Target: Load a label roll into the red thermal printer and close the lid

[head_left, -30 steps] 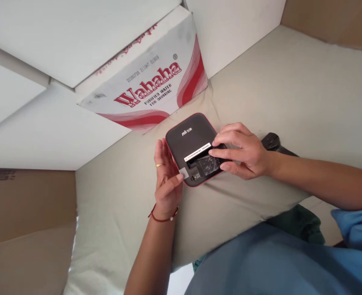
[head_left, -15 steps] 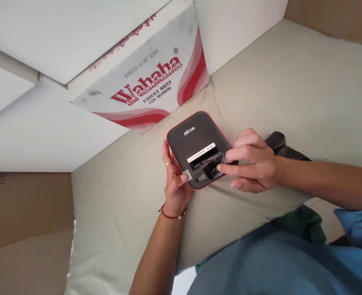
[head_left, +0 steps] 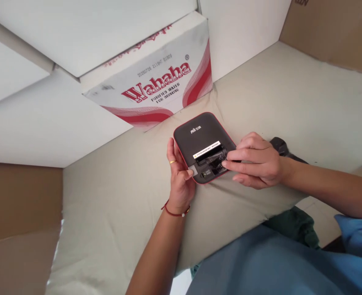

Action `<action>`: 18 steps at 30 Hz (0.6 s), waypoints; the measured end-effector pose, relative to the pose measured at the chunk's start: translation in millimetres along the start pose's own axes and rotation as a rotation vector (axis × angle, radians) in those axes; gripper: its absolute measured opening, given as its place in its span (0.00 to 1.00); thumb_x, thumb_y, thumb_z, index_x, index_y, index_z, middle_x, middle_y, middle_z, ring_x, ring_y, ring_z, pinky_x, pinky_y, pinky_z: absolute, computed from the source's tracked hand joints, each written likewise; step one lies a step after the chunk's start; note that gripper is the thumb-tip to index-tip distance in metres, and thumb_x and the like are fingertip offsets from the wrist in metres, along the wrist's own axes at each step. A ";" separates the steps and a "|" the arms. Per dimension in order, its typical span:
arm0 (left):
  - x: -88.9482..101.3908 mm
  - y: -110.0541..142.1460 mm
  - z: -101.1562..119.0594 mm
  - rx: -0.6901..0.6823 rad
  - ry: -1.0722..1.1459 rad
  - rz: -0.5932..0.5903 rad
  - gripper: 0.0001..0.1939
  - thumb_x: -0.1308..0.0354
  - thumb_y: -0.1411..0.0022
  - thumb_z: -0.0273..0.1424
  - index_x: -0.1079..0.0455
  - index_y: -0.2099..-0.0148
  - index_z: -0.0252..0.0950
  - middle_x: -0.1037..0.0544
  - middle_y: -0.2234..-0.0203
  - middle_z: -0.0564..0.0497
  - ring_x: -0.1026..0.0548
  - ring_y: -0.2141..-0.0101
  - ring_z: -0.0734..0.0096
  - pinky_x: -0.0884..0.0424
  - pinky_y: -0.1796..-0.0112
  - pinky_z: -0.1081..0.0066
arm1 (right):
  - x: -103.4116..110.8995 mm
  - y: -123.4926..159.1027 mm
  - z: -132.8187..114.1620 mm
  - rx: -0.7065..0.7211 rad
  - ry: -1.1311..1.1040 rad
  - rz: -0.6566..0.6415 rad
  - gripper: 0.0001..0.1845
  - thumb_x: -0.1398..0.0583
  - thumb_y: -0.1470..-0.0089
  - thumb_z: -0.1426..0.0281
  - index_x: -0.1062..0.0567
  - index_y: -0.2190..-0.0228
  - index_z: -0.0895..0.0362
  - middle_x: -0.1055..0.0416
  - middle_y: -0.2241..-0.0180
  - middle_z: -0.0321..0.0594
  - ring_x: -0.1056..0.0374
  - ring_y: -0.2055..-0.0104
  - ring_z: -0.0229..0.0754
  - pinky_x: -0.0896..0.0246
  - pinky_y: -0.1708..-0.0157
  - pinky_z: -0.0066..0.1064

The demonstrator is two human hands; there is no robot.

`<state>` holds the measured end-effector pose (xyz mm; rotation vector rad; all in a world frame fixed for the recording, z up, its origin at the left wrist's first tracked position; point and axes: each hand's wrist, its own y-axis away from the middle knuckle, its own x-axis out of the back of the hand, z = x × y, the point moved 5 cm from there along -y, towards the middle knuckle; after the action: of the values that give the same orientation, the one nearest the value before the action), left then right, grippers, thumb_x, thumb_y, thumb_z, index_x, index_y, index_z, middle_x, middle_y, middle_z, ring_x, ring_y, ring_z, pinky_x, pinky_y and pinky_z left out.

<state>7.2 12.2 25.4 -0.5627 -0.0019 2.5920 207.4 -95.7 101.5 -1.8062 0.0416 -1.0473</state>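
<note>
Bunched fingertips of the right hand (head_left: 259,162) touch shiny film (head_left: 217,163) at the near right of a black, red-rimmed device (head_left: 201,137), though whether they pinch it one cannot tell; the left hand (head_left: 181,180) clamps the device's left edge, thumb on top by a grey tab (head_left: 193,170); the device lies between the hands, above pale cloth (head_left: 116,205); a black object (head_left: 279,145) rests right, beyond the right wrist; a Wahaha carton (head_left: 159,88) stands on the far side.

We see a black rounded-square device (head_left: 203,140) edged in red and a white cardboard carton (head_left: 156,80) with wavy red bands.
</note>
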 end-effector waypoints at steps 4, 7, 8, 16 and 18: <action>-1.4 -1.8 -1.4 -0.015 0.013 0.002 0.51 0.24 0.46 0.42 0.40 0.25 0.60 0.42 0.20 0.56 0.51 0.19 0.48 0.51 0.21 0.48 | 4.5 -1.1 -1.5 0.001 0.027 -0.068 0.15 0.36 0.31 0.65 0.19 0.48 0.61 0.17 0.55 0.48 0.29 0.56 0.46 0.32 0.58 0.41; -2.3 -2.8 -2.7 -0.039 0.024 0.005 0.50 0.23 0.46 0.43 0.39 0.25 0.60 0.42 0.20 0.55 0.49 0.20 0.49 0.49 0.22 0.50 | 4.9 -6.2 -1.0 0.029 0.017 -0.109 0.14 0.36 0.31 0.65 0.19 0.49 0.60 0.17 0.56 0.47 0.28 0.56 0.46 0.32 0.58 0.41; -2.3 -2.9 -3.3 -0.046 0.024 0.008 0.49 0.23 0.45 0.44 0.38 0.26 0.60 0.42 0.20 0.55 0.48 0.20 0.50 0.47 0.22 0.50 | 6.2 -9.4 -1.2 0.043 0.009 -0.113 0.13 0.36 0.31 0.65 0.19 0.50 0.59 0.17 0.57 0.47 0.28 0.57 0.46 0.32 0.59 0.41; 1.0 -5.4 -9.0 -0.038 0.026 -0.039 0.47 0.22 0.44 0.45 0.36 0.26 0.59 0.42 0.20 0.54 0.45 0.21 0.49 0.39 0.26 0.53 | 33.8 -70.8 20.0 -0.359 -0.060 -0.267 0.25 0.49 0.23 0.60 0.17 0.65 0.51 0.17 0.62 0.40 0.25 0.62 0.43 0.30 0.58 0.39; 2.4 -6.5 -9.1 -0.038 0.019 -0.042 0.47 0.22 0.44 0.45 0.36 0.27 0.59 0.41 0.21 0.53 0.45 0.21 0.49 0.40 0.25 0.52 | 23.8 -85.8 31.0 -0.451 -0.072 -0.446 0.25 0.48 0.24 0.61 0.18 0.69 0.53 0.18 0.67 0.39 0.27 0.66 0.40 0.33 0.62 0.36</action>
<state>11.8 18.2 16.7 -0.5947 -0.0566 2.5503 207.7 -41.4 178.7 -2.3281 -0.1923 -1.3615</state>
